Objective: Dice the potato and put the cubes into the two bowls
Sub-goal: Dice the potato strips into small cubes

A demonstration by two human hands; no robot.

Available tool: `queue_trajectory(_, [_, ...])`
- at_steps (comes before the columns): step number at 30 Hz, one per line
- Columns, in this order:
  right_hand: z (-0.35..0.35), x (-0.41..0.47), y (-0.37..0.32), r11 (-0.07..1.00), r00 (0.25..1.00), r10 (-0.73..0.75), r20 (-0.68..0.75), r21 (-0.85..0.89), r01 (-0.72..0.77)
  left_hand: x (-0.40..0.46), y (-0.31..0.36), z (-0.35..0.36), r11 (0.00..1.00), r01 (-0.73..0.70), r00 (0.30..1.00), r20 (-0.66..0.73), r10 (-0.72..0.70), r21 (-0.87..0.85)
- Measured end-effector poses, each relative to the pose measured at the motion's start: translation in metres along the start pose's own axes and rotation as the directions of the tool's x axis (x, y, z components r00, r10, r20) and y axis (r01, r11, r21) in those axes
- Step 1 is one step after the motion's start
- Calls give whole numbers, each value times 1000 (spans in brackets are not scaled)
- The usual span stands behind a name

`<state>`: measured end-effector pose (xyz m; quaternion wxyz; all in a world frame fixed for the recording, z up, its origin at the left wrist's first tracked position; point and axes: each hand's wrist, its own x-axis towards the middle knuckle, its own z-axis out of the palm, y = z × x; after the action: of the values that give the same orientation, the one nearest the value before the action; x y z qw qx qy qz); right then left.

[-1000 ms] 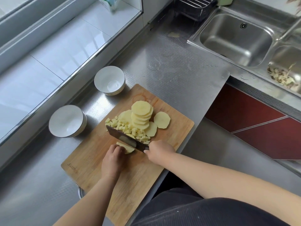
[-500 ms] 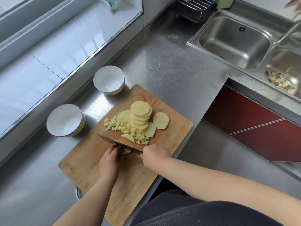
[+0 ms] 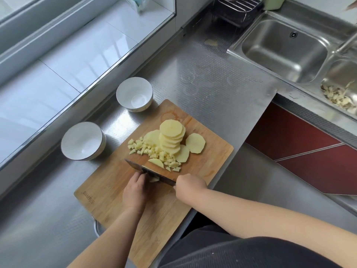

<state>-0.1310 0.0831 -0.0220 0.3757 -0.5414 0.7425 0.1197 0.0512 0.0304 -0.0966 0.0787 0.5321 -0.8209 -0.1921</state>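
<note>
Head view: the right hand (image 3: pixel 190 183) has its fingers clamped on the knife (image 3: pixel 149 172) handle. The left hand's (image 3: pixel 135 192) fingers curl onto a potato piece (image 3: pixel 154 179) beside the blade. Beyond the fingers lie potato cubes (image 3: pixel 154 151), potato slices (image 3: pixel 172 138) and two bowls (image 3: pixel 83 141) on the worktop (image 3: pixel 212 78).

Wooden cutting board (image 3: pixel 108 192) w/ matt visible grain is seen on a dimpled, brushed steel counter (image 3: pixel 212 78), beside 2 glossy white ceramic bowls (image 3: pixel 83 141) (image 3: pixel 134 94), a shiny stainless sink (image 3: pixel 286 47), a dark metal knife blade (image 3: pixel 146 170) & moist-looking pale potato slices (image 3: pixel 172 136).
</note>
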Motion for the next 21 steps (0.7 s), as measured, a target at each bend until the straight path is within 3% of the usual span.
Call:
queue_trajectory(3, [1,1,1,1000,1000,-4,-18,10,4,2,0,-10,991,-119,986,-114,125,61])
queue_trajectory(8, [2,2,4,1000,1000,-16,-24,11,17,32,37,-58,948,-310,924,-259,281,-76])
queue_trajectory(9, [3,2,3,1000,999,-21,-24,0,21,46,47,-69,950,-305,939,-187,289,-63])
queue_trajectory(11, [4,1,3,999,999,-35,-29,-16,34,83,62,-84,968,-247,947,225,231,42])
queue_trajectory(13, [5,1,3,999,998,-49,-35,-20,48,111,71,-88,954,-212,754,657,20,214])
queue_trajectory(14, [5,1,4,998,998,-55,-41,-21,55,119,73,-89,944,-204,642,764,-70,258])
queue_trajectory(15, [5,1,4,998,997,-64,-49,-25,63,126,75,-88,939,-192,561,817,-132,284])
queue_trajectory(17, [4,1,6,995,994,-87,-70,-45,84,132,81,-87,927,-191,475,857,-201,323])
queue_trajectory(21, [4,1,9,989,985,-135,-108,-68,128,132,84,-80,886,-286,459,864,-207,364])
